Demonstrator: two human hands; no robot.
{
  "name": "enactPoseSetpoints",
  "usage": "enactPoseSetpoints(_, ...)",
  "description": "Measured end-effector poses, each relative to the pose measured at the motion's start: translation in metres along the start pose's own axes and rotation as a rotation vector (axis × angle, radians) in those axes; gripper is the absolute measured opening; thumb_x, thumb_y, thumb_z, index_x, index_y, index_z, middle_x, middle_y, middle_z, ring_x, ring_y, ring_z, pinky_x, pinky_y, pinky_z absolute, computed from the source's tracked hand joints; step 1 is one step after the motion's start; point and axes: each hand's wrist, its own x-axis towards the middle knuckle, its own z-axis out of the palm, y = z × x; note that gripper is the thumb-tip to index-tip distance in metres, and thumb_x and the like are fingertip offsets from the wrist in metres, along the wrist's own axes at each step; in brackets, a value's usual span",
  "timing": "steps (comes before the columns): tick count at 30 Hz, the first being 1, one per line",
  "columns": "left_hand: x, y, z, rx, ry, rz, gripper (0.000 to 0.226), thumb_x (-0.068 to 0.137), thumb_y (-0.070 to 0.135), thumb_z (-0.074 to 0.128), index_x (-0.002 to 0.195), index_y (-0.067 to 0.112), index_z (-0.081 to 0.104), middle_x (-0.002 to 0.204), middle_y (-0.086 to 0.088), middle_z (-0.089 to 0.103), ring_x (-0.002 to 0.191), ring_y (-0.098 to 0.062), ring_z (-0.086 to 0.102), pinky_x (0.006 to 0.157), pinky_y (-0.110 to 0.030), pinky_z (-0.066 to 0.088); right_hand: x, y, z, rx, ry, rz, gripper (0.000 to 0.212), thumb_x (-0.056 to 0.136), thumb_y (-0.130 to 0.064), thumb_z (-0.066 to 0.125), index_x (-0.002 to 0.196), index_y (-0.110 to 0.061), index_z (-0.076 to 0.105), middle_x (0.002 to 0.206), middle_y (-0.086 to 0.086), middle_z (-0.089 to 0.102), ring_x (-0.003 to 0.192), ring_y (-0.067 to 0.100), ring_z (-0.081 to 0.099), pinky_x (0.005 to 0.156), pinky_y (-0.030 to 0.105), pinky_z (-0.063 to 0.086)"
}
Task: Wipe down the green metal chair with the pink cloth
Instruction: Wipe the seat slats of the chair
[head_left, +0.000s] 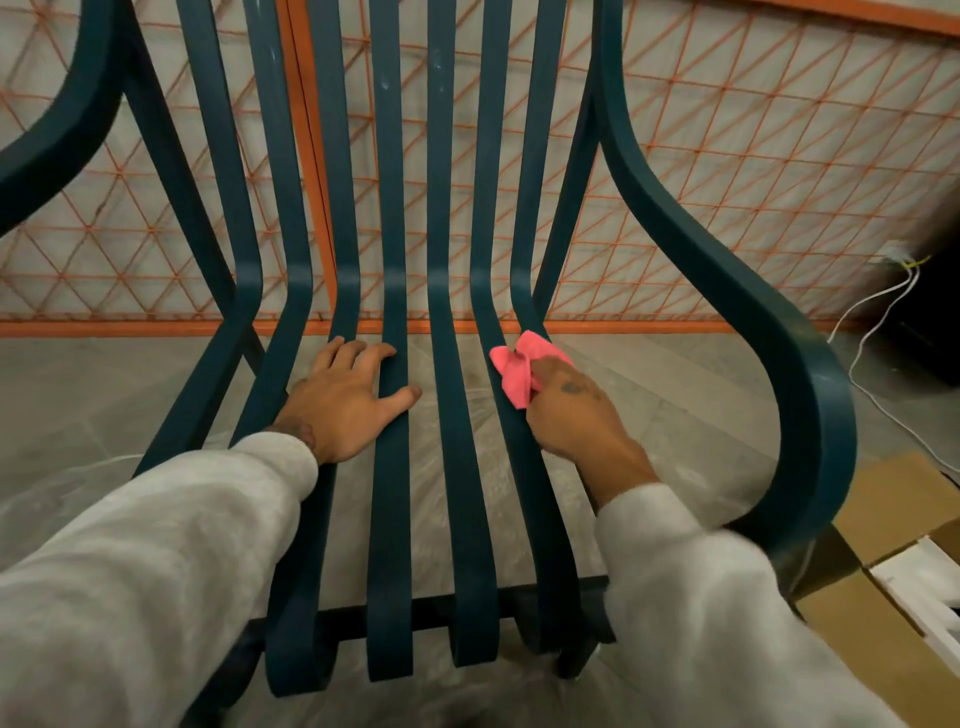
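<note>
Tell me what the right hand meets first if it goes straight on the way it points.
The right hand would probably meet the upward bend of the chair slat, just beyond its pink cloth; depth unclear.

Chair (389, 208): one, green metal.
Back slats (441, 156): seven.
Armrests: two, the left armrest (57, 130) and the right armrest (769, 338).
Hands: two, the left hand (348, 400) and the right hand (576, 410).
Sleeves (156, 545): two, pale grey.
Cloth (511, 371): one, pink.
Orange mesh panels (753, 182): two, split by one upright bar (311, 156).
White cables (860, 306): two, far right.
Cardboard (883, 504): lower right corner, number of pieces unclear.
</note>
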Motion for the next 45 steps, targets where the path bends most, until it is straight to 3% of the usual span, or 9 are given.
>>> enactPoseSetpoints(3, 0.0, 0.0, 0.0, 0.0, 0.0, 0.0, 0.073, 0.085, 0.074, 0.039, 0.146, 0.036, 0.025, 0.159, 0.004, 0.021, 0.15, -0.022, 0.004, 0.116, -0.056, 0.022, -0.049, 0.014, 0.001, -0.1, 0.006, -0.07, 0.039, 0.102, -0.019, 0.047, 0.139, -0.028, 0.045, 0.135, 0.002, 0.054, 0.122, 0.026, 0.054, 0.104, 0.042, 0.046)
enactPoseSetpoints(10, 0.0, 0.0, 0.0, 0.022, -0.003, -0.006, 0.075, 0.084, 0.076, 0.036, 0.146, 0.037, 0.024, 0.159, 0.004, 0.022, 0.149, -0.023, 0.005, 0.116, -0.056, 0.022, -0.127, 0.015, -0.039, 0.194, 0.003, -0.024, 0.022, 0.105, -0.028, 0.038, 0.122, -0.036, 0.05, 0.101, -0.01, 0.061, 0.081, 0.002, 0.056, 0.067, 0.012, 0.042)
enactPoseSetpoints(13, -0.001, 0.0, 0.0, 0.031, 0.005, -0.005, 0.075, 0.084, 0.077, 0.034, 0.146, 0.036, 0.024, 0.158, 0.004, 0.022, 0.149, -0.023, 0.005, 0.116, -0.056, 0.023, -0.133, 0.009, -0.007, -0.016, -0.053, -0.235, 0.031, 0.105, -0.032, 0.036, 0.132, -0.035, 0.051, 0.125, -0.01, 0.061, 0.108, 0.002, 0.059, 0.095, 0.024, 0.052)
enactPoseSetpoints(17, -0.002, 0.002, 0.001, 0.054, 0.026, -0.004, 0.073, 0.085, 0.075, 0.033, 0.147, 0.036, 0.024, 0.158, 0.005, 0.023, 0.15, -0.02, 0.004, 0.115, -0.055, 0.025, -0.102, 0.004, 0.027, -0.245, -0.173, -0.277, 0.068, 0.098, -0.018, 0.044, 0.159, -0.026, 0.013, 0.166, -0.001, 0.013, 0.153, 0.026, 0.011, 0.125, 0.04, 0.007)
enactPoseSetpoints(21, 0.002, 0.001, 0.001, 0.067, 0.004, -0.016, 0.074, 0.084, 0.076, 0.034, 0.147, 0.037, 0.022, 0.159, 0.005, 0.02, 0.15, -0.021, 0.003, 0.115, -0.056, 0.024, -0.028, -0.023, 0.022, -0.151, -0.19, -0.162, 0.059, 0.097, -0.013, 0.046, 0.149, -0.029, 0.026, 0.149, 0.005, 0.037, 0.138, 0.032, 0.035, 0.115, 0.055, 0.031)
enactPoseSetpoints(26, 0.003, 0.001, 0.002, 0.059, 0.006, -0.023, 0.073, 0.084, 0.076, 0.034, 0.146, 0.038, 0.023, 0.159, 0.005, 0.021, 0.15, -0.021, 0.003, 0.115, -0.055, 0.024, 0.069, -0.049, 0.02, -0.034, -0.217, -0.123, 0.009, 0.097, -0.031, 0.052, 0.105, -0.028, 0.05, 0.101, 0.002, 0.06, 0.103, 0.029, 0.062, 0.095, 0.053, 0.05)
enactPoseSetpoints(32, 0.004, 0.001, 0.0, 0.043, -0.011, -0.029, 0.074, 0.083, 0.075, 0.036, 0.146, 0.038, 0.024, 0.159, 0.004, 0.021, 0.15, -0.022, 0.003, 0.116, -0.055, 0.022, 0.126, -0.056, 0.033, -0.144, -0.184, -0.189, 0.027, 0.083, -0.049, 0.041, 0.103, -0.031, 0.048, 0.09, -0.004, 0.056, 0.096, 0.03, 0.062, 0.091, 0.056, 0.048)
enactPoseSetpoints(37, 0.004, 0.001, 0.0, 0.048, -0.026, -0.029, 0.074, 0.083, 0.076, 0.035, 0.146, 0.039, 0.023, 0.159, 0.004, 0.02, 0.15, -0.022, 0.003, 0.114, -0.058, 0.024, 0.101, -0.047, 0.028, -0.265, -0.174, -0.203, 0.023, 0.096, -0.023, 0.053, 0.119, -0.02, 0.056, 0.113, 0.004, 0.061, 0.099, 0.024, 0.055, 0.088, 0.039, 0.045)
enactPoseSetpoints(45, 0.001, 0.002, 0.0, 0.046, -0.017, -0.029, 0.072, 0.085, 0.074, 0.035, 0.146, 0.038, 0.023, 0.16, 0.003, 0.02, 0.15, -0.022, 0.003, 0.115, -0.057, 0.023, -0.049, 0.007, 0.04, -0.205, -0.128, -0.329, 0.058, 0.095, -0.028, 0.041, 0.152, -0.029, 0.026, 0.154, -0.003, 0.031, 0.141, 0.025, 0.033, 0.114, 0.054, 0.034)
